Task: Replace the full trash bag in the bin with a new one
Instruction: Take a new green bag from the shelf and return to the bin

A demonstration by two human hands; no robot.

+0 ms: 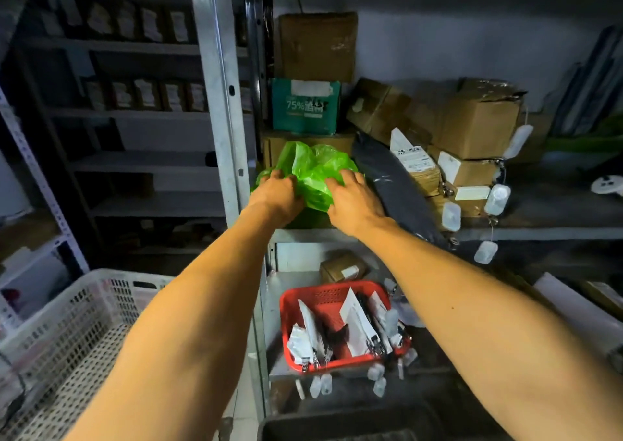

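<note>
A crumpled green plastic bag (312, 167) lies on a metal shelf (539, 233) at about chest height, in front of cardboard boxes. Both my arms reach out to it. My left hand (278, 191) rests on the bag's left side with its fingers pressed into the plastic. On the right side, my right hand (352, 194) has its fingers spread over the plastic. No trash bin is clearly in view; a dark container's edge (337, 429) shows at the bottom.
Stacked cardboard boxes (478, 127) and a teal carton (305, 106) fill the shelf behind the bag. A dark flat package (394, 187) leans to its right. A red basket (337, 322) sits on the lower shelf. A white perforated crate (67, 339) stands at lower left, beside a steel upright (220, 103).
</note>
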